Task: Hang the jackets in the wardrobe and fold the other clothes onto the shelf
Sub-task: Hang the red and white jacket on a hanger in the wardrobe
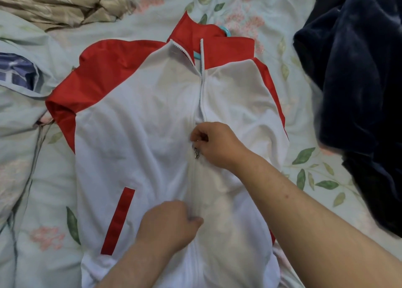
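A white jacket [134, 135] with red shoulders and a red collar lies front up on the bed, collar pointing away from me. A teal hanger [226, 31] pokes out of its neck. The zip is closed in the lower half and open above the slider. My right hand [214, 145] pinches the metal zip pull [196, 153] at mid-chest. My left hand [171, 224] grips the jacket's front fabric beside the zip line, lower down.
The bed sheet [304, 174] is pale green with leaves and pink flowers. A dark navy plush garment [359, 74] is heaped at the right. A beige quilt [58, 2] lies at the top left, and a pale duvet [17, 118] along the left.
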`<state>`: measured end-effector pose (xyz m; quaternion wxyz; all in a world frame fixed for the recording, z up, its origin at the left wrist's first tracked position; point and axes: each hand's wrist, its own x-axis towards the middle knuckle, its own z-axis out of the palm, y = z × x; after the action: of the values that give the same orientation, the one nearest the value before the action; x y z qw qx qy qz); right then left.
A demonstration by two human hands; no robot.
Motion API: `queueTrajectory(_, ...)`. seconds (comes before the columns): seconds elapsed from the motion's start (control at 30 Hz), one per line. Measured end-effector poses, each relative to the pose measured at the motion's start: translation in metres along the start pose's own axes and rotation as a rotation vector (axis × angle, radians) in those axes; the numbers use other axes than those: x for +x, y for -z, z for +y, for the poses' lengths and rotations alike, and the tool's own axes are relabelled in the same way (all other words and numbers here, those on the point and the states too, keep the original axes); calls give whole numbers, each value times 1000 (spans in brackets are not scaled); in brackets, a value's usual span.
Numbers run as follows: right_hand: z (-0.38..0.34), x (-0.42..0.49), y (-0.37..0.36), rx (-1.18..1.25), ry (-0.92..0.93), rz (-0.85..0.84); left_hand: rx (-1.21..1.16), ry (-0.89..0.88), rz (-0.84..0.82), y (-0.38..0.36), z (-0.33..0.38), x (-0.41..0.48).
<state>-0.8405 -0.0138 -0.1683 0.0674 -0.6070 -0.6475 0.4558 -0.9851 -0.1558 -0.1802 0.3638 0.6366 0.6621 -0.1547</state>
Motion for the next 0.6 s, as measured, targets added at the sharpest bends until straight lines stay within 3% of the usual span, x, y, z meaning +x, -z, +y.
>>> queueTrajectory(0.1, 4, 2, 4, 57, -49, -14, -120, -124, 534, 36, 7, 40)
queueTrajectory(0.13, 5, 2, 6, 70, -64, -26, -115, -172, 626, 44, 8, 55)
queueTrajectory(0.27, 9, 5, 5, -15, -44, -75, 80, -185, 408, 44, 3, 95)
queueTrajectory(0.6, 12, 11, -2, -62, 9, -57, 106, -165, 375, 36, -2, 103)
